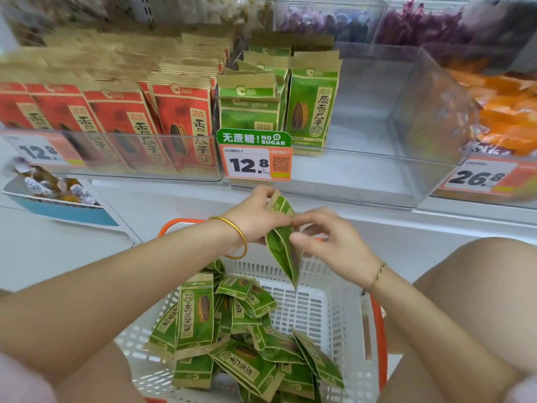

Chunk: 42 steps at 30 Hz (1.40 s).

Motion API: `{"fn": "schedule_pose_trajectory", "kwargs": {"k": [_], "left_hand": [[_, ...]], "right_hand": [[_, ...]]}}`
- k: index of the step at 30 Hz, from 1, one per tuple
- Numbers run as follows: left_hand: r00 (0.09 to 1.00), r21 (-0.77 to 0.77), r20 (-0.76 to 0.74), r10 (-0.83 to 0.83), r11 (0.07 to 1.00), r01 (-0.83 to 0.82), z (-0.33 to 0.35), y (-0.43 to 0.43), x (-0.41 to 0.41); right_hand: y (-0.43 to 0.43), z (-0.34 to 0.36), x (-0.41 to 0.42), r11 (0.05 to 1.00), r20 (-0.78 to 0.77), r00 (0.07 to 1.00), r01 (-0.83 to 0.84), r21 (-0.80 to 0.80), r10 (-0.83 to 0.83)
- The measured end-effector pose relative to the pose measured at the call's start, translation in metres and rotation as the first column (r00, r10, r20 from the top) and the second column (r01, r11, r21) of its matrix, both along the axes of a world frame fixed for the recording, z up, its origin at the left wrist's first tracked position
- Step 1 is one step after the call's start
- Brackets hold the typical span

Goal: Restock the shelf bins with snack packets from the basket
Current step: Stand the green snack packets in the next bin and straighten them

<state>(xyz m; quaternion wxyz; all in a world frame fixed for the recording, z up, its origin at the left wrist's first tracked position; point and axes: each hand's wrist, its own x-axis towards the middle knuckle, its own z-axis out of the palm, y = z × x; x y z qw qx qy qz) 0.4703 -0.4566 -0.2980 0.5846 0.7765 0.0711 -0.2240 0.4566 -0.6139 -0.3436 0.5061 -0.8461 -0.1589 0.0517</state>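
A green snack packet [281, 245] hangs edge-on above the white basket [343, 315]. My left hand [255, 216] grips its upper part, and my right hand [328, 242] pinches its middle from the right. Several more green packets [232, 338] lie heaped in the basket's left half. Straight ahead stands a clear shelf bin [377, 170]; a few upright green packets [313, 103] fill its left side, and its right side is bare.
A clear bin of red packets [122, 117] sits to the left. Orange packets [505, 112] fill the bin on the right. Price tags reading 12.8 [255, 161] and 26.8 [479, 177] hang on the bin fronts. A blue tray of wrapped sweets [55, 199] is at lower left.
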Motion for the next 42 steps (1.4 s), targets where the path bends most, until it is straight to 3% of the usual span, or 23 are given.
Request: {"fn": "schedule_pose_trajectory", "kwargs": {"k": [3, 6, 10, 13, 15, 17, 19, 20, 24, 28, 34, 42], "left_hand": [[0.995, -0.147, -0.012, -0.097, 0.985, 0.094, 0.015, 0.006, 0.005], [0.981, -0.169, 0.059, -0.187, 0.966, 0.194, 0.03, 0.01, 0.011], [0.967, -0.193, 0.203, -0.151, 0.962, 0.191, 0.051, 0.007, 0.014], [0.932, -0.166, 0.359, -0.042, 0.98, 0.108, 0.073, 0.004, 0.013], [0.787, -0.003, 0.616, 0.0, 1.0, 0.002, 0.081, 0.008, 0.015], [0.487, 0.223, 0.866, -0.116, 0.96, -0.168, 0.081, 0.014, 0.02], [0.256, 0.434, 0.897, -0.359, 0.826, -0.361, 0.077, 0.02, 0.026], [0.214, 0.494, 0.869, -0.446, 0.752, -0.438, 0.074, 0.023, 0.03], [0.27, 0.652, 0.743, -0.612, 0.572, -0.497, 0.057, 0.027, 0.036], [0.338, 0.746, 0.643, -0.687, 0.463, -0.478, 0.048, 0.031, 0.039], [0.324, 0.737, 0.644, -0.693, 0.449, -0.506, 0.047, 0.03, 0.039], [0.316, 0.744, 0.627, -0.713, 0.426, -0.515, 0.046, 0.031, 0.039]], "right_hand": [[-0.015, 0.012, 0.016, 0.996, 0.015, 0.996, 0.085, -0.027, -0.084], [-0.027, 0.032, 0.019, 0.976, -0.318, 0.938, -0.072, 0.207, 0.137], [-0.04, 0.054, 0.019, 0.894, -0.395, 0.883, -0.058, 0.443, 0.253], [-0.048, 0.079, 0.024, 0.819, -0.445, 0.873, 0.103, 0.564, 0.197], [-0.049, 0.098, 0.031, 0.752, -0.477, 0.871, 0.235, 0.615, 0.118], [-0.045, 0.115, 0.045, 0.706, -0.458, 0.888, 0.302, 0.64, 0.036], [-0.039, 0.129, 0.063, 0.673, -0.422, 0.905, 0.341, 0.656, -0.048], [-0.035, 0.134, 0.072, 0.667, -0.398, 0.912, 0.36, 0.652, -0.104], [-0.021, 0.143, 0.106, 0.735, -0.239, 0.928, 0.374, 0.566, -0.288], [-0.015, 0.126, 0.126, 0.862, -0.109, 0.901, 0.434, 0.261, -0.42], [-0.005, 0.102, 0.144, 0.839, -0.046, 0.838, 0.544, -0.022, -0.544], [0.009, 0.099, 0.154, 0.811, -0.014, 0.823, 0.557, -0.177, -0.569]]}}
